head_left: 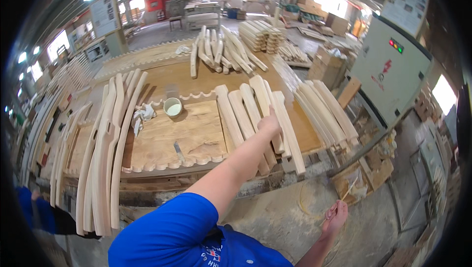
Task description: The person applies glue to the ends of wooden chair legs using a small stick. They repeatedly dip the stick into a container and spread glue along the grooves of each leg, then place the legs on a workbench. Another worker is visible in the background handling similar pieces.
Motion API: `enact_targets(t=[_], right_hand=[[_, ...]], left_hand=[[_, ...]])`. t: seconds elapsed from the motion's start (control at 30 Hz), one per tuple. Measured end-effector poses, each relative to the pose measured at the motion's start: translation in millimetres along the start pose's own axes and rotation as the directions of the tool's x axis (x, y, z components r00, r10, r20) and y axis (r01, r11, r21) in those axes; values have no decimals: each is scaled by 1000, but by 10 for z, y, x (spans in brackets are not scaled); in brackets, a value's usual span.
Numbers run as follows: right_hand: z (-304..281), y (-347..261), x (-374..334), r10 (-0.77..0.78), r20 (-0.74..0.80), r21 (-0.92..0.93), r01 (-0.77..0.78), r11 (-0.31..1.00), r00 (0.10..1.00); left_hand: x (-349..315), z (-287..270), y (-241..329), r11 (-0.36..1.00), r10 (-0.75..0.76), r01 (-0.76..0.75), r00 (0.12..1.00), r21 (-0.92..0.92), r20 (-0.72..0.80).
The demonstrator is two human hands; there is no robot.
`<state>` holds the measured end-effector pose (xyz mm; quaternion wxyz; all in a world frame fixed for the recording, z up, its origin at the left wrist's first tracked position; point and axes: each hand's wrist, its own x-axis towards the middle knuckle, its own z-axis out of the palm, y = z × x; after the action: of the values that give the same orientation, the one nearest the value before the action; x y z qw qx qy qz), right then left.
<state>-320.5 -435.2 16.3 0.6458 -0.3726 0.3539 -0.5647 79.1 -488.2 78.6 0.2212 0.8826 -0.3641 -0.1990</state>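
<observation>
My left hand [269,123] reaches across the bench onto a row of pale shaped wooden pieces [236,115]. One finger is stretched out along a piece near the right of the row; the other fingers are mostly hidden. Low on the right, away from the bench, my right hand [336,215] is closed around a thin wooden stick [350,188] that points up. A cup [172,108] of pale liquid stands on the wooden board [196,134], with a crumpled white cloth [144,115] to its left. A flat scraper-like blade [179,151] lies near the board's front edge.
Long curved wooden pieces [105,154] overhang the bench's front left. Another pile [219,50] lies at the back, and more pieces [327,112] lie to the right. A grey electrical cabinet [388,65] stands at the right. Part of another person [42,213] shows lower left.
</observation>
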Motion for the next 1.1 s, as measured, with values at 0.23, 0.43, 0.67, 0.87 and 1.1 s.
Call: enact_targets(t=[0.23, 0.43, 0.67, 0.87, 1.1], right_hand=[[542, -110, 200, -17, 116, 39, 12, 999, 993], [652, -202, 291, -9, 192, -82, 26, 996, 981], [1385, -242, 656, -49, 378, -253, 154, 955, 925], [2771, 195, 873, -41, 796, -410, 588, 697, 604], [4872, 759, -48, 112, 991, -57, 986, -155, 75]], left_hand=[[-27, 553, 373, 956, -185, 160, 979, -245, -82], [-3, 159, -97, 362, -154, 37, 988, -932, -20], [-1243, -930, -1273, -14, 158, -79, 984, -997, -80], [-2870, -1286, -2334, 167, -238, -79, 964, -983, -118], [-3604, -721, -3037, -255, -337, -26, 939, -966, 63]])
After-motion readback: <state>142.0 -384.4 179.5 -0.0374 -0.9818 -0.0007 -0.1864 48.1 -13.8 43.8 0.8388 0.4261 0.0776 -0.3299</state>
